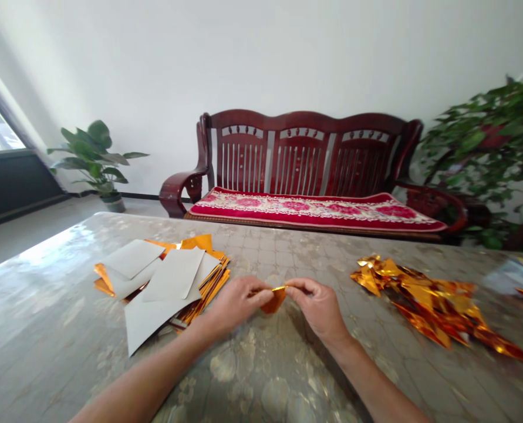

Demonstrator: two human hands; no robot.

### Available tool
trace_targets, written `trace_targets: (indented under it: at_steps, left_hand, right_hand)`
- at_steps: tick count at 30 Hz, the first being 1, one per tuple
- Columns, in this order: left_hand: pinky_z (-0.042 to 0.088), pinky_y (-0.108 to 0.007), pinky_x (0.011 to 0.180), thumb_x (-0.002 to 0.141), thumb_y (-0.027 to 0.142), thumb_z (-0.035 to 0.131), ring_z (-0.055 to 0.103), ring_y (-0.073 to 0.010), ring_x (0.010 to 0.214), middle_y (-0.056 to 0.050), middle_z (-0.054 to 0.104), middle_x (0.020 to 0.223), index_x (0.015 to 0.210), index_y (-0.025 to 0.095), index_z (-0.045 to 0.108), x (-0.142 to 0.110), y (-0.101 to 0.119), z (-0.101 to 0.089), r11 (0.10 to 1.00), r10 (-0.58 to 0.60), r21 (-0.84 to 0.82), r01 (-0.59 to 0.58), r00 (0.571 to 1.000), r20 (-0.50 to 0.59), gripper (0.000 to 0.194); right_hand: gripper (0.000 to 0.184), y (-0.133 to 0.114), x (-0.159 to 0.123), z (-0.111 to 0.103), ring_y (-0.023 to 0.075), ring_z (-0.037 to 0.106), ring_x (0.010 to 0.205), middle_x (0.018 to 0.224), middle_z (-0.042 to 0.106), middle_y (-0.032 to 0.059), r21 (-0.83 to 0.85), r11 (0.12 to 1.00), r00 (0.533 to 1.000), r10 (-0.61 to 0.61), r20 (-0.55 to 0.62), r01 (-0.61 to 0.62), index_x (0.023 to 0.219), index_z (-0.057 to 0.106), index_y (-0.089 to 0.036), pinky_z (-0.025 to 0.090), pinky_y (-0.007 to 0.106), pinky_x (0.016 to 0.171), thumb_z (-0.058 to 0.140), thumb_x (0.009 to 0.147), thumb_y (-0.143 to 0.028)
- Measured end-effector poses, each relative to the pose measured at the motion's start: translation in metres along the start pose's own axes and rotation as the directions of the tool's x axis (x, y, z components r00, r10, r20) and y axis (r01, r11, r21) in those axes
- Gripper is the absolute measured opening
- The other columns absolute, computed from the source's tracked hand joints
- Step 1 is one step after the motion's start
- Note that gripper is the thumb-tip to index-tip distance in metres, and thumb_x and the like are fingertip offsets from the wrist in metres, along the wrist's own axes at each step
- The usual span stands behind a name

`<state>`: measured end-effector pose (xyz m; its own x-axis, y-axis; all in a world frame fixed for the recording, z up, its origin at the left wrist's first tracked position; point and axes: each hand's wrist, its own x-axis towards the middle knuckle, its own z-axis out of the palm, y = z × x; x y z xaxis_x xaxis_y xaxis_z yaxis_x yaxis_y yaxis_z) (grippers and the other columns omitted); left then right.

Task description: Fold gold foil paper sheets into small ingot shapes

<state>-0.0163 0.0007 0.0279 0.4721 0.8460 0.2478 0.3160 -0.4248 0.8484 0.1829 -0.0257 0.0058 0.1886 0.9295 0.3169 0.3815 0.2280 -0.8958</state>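
Observation:
A small folded piece of gold foil paper (274,299) is pinched between both my hands just above the table (261,364). My left hand (235,302) grips its left side with closed fingers. My right hand (316,305) pinches its right top edge with thumb and forefinger. To the left lies a stack of flat foil sheets (164,282), white backs up and gold edges showing. On the right lies a heap of folded gold foil pieces (432,302).
The table has a glossy patterned cover. Behind it stands a dark red wooden bench (305,158) with a red cushion. A potted plant (96,158) is at the back left, a leafy plant (494,147) at the right, a window at far left.

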Motion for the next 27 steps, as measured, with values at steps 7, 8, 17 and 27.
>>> trace_targets:
  at_steps: [7,8,17,27]
  left_hand:
    - [0.034,-0.027,0.07,0.092,0.031,0.057,0.056,-0.0176,0.075,-0.002,0.065,0.074,0.081,0.023,0.071,-0.006,0.004,0.016,0.878,0.144,0.464,-0.12,0.989,-0.017,0.02]
    - [0.033,-0.027,0.068,0.094,0.03,0.053,0.055,-0.0166,0.072,-0.001,0.063,0.071,0.076,0.022,0.07,-0.007,0.003,0.017,0.882,0.136,0.457,-0.116,0.991,-0.012,0.025]
    - [0.029,-0.03,0.067,0.097,0.033,0.049,0.051,-0.0158,0.068,-0.001,0.062,0.066,0.066,0.02,0.064,-0.007,-0.001,0.013,0.87,0.187,0.459,-0.178,0.982,0.028,0.037]
    - [0.027,-0.031,0.067,0.1,0.037,0.043,0.049,-0.0165,0.069,-0.002,0.06,0.066,0.066,0.02,0.061,-0.007,-0.004,0.011,0.736,0.267,0.627,-0.254,0.961,0.076,0.042]
  right_hand:
    - [0.01,-0.003,-0.007,0.006,0.0197,0.067,0.071,0.076,0.074,0.0029,-0.048,0.992,0.991,-0.118,-0.061,0.115,0.076,0.076,-0.024,0.054,0.031,0.069,0.071,0.073,-0.031]
    - [0.009,-0.003,-0.008,0.006,0.019,0.067,0.069,0.075,0.073,0.0026,-0.059,0.99,0.989,-0.131,-0.065,0.128,0.077,0.076,-0.024,0.054,0.03,0.067,0.072,0.073,-0.031]
    - [0.007,0.001,-0.008,0.001,0.0179,0.064,0.073,0.075,0.07,0.0008,-0.219,0.932,0.957,-0.29,0.024,0.287,0.078,0.073,-0.026,0.05,0.029,0.069,0.069,0.083,-0.028]
    - [0.019,-0.006,-0.006,-0.007,0.0178,0.057,0.073,0.071,0.066,0.0012,-0.377,0.791,0.876,-0.418,0.239,0.481,0.076,0.067,-0.024,0.042,0.028,0.065,0.06,0.093,-0.031]
